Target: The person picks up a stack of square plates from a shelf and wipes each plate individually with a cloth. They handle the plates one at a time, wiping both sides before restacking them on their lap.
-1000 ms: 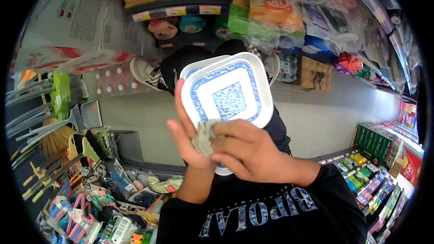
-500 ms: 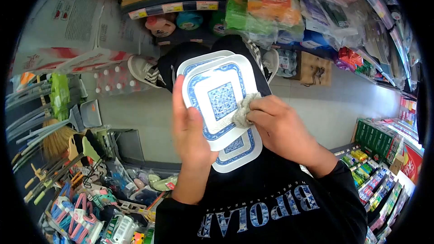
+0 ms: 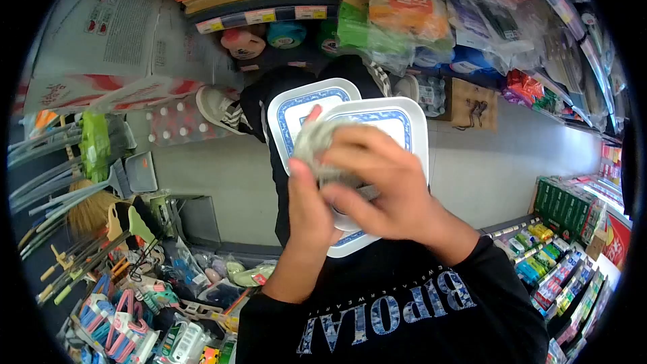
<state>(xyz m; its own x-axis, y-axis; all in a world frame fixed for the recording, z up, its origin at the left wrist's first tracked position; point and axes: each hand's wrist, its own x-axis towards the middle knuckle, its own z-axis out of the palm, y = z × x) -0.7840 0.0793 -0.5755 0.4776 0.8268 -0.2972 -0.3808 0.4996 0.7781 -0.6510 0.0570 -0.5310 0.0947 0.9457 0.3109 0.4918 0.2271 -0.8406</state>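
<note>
Two white rectangular trays with blue patterned borders lie on my lap. The lower tray [image 3: 276, 121] sticks out at the upper left and below. On top, shifted right, is the upper tray [image 3: 419, 145]. My left hand [image 3: 309, 205] grips the upper tray's left edge; its fingers are partly hidden behind the cloth. A crumpled grey-white cloth [image 3: 313, 145], blurred by motion, is held in my right hand [image 3: 387, 185] over that same edge, close against my left hand. My right hand covers much of the tray's middle.
Packed shelves surround me. Detergent bottles [image 3: 242, 43] and bagged goods [image 3: 408, 10] are ahead. Shrink-wrapped bottles [image 3: 176, 121] stand by my left shoe [image 3: 219, 108], with brooms [image 3: 91, 205] and hangers [image 3: 121, 323] further left. A green carton [image 3: 563, 199] is at the right.
The upper tray has shifted right and turned straighter, showing more of the lower tray. The cloth and my right hand have moved left, from the tray's right edge to its left edge.
</note>
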